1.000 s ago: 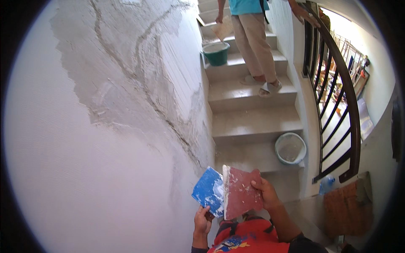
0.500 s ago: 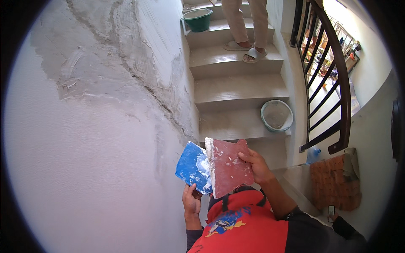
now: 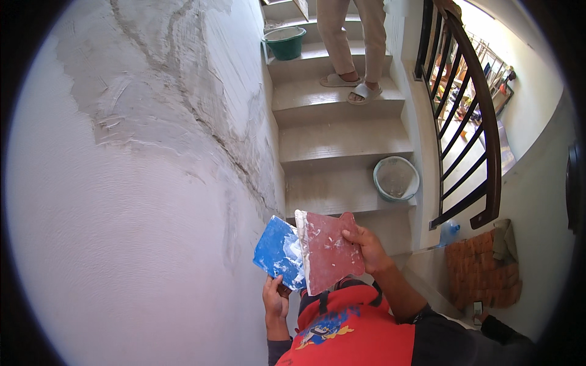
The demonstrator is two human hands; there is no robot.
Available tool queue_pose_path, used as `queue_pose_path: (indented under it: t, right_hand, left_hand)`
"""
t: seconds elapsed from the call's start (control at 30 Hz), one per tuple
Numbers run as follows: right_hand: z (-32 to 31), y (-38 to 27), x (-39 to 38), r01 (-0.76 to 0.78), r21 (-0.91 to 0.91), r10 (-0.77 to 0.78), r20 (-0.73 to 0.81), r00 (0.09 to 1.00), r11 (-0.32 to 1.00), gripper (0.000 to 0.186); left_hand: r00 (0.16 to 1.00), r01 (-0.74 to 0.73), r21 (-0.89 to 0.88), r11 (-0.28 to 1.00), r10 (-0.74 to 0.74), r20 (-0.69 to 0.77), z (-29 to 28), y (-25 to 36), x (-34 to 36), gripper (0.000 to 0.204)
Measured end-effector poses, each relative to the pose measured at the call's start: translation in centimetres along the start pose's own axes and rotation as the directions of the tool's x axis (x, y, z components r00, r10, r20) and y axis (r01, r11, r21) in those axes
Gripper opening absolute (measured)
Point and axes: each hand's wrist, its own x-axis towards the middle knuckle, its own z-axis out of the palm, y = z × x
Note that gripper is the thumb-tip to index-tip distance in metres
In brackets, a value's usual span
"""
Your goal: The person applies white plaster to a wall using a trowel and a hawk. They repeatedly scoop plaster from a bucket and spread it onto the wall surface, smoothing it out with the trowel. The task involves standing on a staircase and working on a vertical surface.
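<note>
Beside a pale wall (image 3: 122,256) with cracked gray patch (image 3: 146,122), left hand (image 3: 276,297) pinching blue scraper (image 3: 271,247) by lower edge, right hand (image 3: 369,249) pinching red scraper (image 3: 329,251) by right edge, stairs (image 3: 342,139) with light bucket (image 3: 395,163) at right edge, green bucket (image 3: 285,49) higher at left edge, dark railing (image 3: 488,125).

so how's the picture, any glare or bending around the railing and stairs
Head view: dark fisheye vignette at the corners; the handrail looks bowed, though how much is lens bend can't be told; the bright background beyond it washes out; soft sheen on the stairs; blue tool and red-brown tool look fairly sharp.
</note>
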Motion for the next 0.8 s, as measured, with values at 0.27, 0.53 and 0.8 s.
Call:
queue_pose_path:
  t: [0.27, 0.53, 0.8]
  right_hand:
    - [0.5, 0.4, 0.5, 0.025, -0.057, -0.024, 0.016, 1.000, 0.998, 0.032]
    - [3.4, -1.6, 2.9, 0.091, -0.029, -0.090, 0.034, 0.995, 0.995, 0.030]
    - [8.7, -3.2, 5.8, 0.128, 0.078, -0.136, 0.096, 0.986, 0.989, 0.033]
  left_hand:
    - [1.000, 0.009, -0.014, 1.000, -0.008, 0.012, -1.7, -0.4, 0.4, 0.037]
    - [0.998, 0.047, -0.062, 0.997, -0.045, 0.041, -3.4, 0.9, 0.9, 0.035]
    - [0.995, 0.041, 0.045, 0.998, -0.045, 0.093, -9.2, -0.7, 5.5, 0.027]
